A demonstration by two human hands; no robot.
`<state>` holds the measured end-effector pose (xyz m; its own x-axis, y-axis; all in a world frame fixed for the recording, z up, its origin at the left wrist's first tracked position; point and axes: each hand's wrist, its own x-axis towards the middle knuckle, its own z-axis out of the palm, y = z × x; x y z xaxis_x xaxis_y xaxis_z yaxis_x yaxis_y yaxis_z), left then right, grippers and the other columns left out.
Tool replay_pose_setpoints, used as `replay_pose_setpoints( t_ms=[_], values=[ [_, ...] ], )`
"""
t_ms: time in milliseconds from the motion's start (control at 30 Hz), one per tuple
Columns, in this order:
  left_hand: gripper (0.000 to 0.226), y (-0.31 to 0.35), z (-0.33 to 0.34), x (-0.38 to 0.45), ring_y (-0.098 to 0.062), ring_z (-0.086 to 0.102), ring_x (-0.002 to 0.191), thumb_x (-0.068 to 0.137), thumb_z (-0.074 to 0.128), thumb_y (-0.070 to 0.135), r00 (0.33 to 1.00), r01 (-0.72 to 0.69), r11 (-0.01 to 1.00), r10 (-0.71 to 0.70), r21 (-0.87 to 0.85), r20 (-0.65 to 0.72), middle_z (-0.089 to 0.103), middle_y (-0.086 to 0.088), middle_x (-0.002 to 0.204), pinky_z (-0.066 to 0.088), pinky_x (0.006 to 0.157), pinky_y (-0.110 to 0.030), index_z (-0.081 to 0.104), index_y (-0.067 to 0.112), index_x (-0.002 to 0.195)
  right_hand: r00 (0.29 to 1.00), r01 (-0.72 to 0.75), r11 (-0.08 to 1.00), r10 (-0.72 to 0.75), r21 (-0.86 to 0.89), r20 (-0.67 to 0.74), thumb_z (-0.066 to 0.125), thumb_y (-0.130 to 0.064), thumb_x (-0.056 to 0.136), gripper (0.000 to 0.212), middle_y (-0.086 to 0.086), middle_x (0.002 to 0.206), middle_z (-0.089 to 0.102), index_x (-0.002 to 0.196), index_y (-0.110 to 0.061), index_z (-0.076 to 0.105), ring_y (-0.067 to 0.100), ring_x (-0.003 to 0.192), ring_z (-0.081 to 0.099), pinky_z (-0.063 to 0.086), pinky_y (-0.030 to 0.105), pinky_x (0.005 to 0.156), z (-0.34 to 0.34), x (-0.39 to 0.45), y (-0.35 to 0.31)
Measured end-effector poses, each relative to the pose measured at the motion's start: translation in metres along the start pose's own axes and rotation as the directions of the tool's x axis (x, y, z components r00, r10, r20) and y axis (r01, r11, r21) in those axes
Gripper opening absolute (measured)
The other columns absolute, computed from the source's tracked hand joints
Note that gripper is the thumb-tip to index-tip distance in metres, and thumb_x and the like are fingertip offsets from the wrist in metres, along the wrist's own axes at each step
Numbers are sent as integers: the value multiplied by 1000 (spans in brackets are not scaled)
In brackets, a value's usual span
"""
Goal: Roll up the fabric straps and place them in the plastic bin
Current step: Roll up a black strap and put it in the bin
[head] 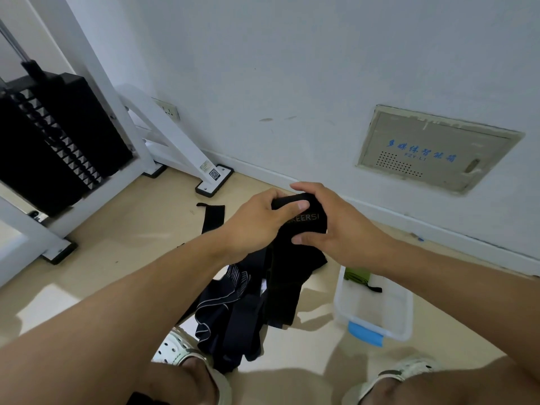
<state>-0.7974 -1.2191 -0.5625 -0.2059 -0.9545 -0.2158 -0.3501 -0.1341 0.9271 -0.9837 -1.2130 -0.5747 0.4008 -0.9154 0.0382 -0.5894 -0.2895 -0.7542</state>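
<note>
Both hands hold a black fabric strap (304, 222) with pale lettering, partly rolled at its top. My left hand (257, 223) grips the roll from the left with the thumb across it. My right hand (330, 226) grips it from the right. The strap's loose tail (285, 285) hangs down toward the floor. Under it lies a pile of dark straps (230, 317), some with white edging. Another black strap (211, 217) lies flat on the floor further off. A clear plastic bin (400, 325) with a blue latch stands at the right, holding a green rolled strap (356, 274).
A white weight machine frame (181, 141) with a black weight stack (55, 141) stands at the left. The white wall carries a beige panel (432, 150). My two feet in pale perforated sandals (181, 350) are at the bottom edge on the beige floor.
</note>
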Motion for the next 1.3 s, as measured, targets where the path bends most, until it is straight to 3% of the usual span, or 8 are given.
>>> replay_pose_setpoints(
  t_ms=[267,500,700,867,1000,1100,1200,1300],
  values=[
    [36,4,-7,0,0,56,44,76,89,40,993,21,1000,-22,-9,-116,61,11,52,41,44,-12,69,10,75,999,10,994,-5,-106,42,84,-26,78,73,-13,123,56,136,-39,42,5,111,55,46,22,89,-6,7,-6],
    [59,8,-13,0,-20,73,84,72,87,48,986,168,980,-165,-105,36,78,-17,93,58,86,-32,76,-4,96,994,98,953,-106,-286,-13,75,-39,75,69,-14,120,48,137,-43,45,7,103,55,50,27,85,-9,-2,-7],
    [62,7,-16,2,-23,65,100,82,78,54,946,319,908,-287,-273,152,72,-12,110,55,97,-38,73,8,124,972,187,889,-229,-417,-51,54,-65,85,61,-18,117,53,138,-36,49,2,106,49,40,21,85,-14,-4,-3],
    [45,7,-7,-3,-27,63,95,96,63,43,939,342,883,-314,-322,139,69,-20,105,52,85,-39,72,7,121,980,175,933,-195,-315,-34,50,-73,84,56,-22,113,56,126,-36,51,-1,103,51,44,23,89,-12,-4,-1],
    [38,6,-6,-6,-26,64,80,100,53,41,926,378,825,-334,-420,178,65,-13,90,52,69,-32,69,11,118,977,174,905,-209,-388,-50,37,-79,84,56,-10,95,63,117,-34,44,6,81,55,46,27,72,-14,-3,-12],
    [66,7,-6,-6,-24,64,74,98,43,69,943,330,840,-307,-430,125,66,-11,83,51,63,-31,71,9,106,991,118,975,-128,-188,-42,41,-74,85,50,-6,79,64,109,-31,45,5,65,56,43,21,59,-9,-6,-18],
    [62,13,-10,-8,-14,59,62,95,41,75,987,139,946,-157,-292,-40,62,3,68,45,59,-30,68,22,77,999,52,998,-52,-21,3,48,-66,87,38,-3,72,65,99,-30,48,9,62,58,44,24,57,-10,-5,-18],
    [48,9,-9,-9,-7,62,67,96,52,66,994,-66,998,65,-3,-91,64,11,69,48,69,-29,67,22,80,1000,-7,997,5,78,29,54,-62,91,31,-8,73,61,94,-32,53,10,68,57,47,30,66,-11,-1,-14]
  ],
)
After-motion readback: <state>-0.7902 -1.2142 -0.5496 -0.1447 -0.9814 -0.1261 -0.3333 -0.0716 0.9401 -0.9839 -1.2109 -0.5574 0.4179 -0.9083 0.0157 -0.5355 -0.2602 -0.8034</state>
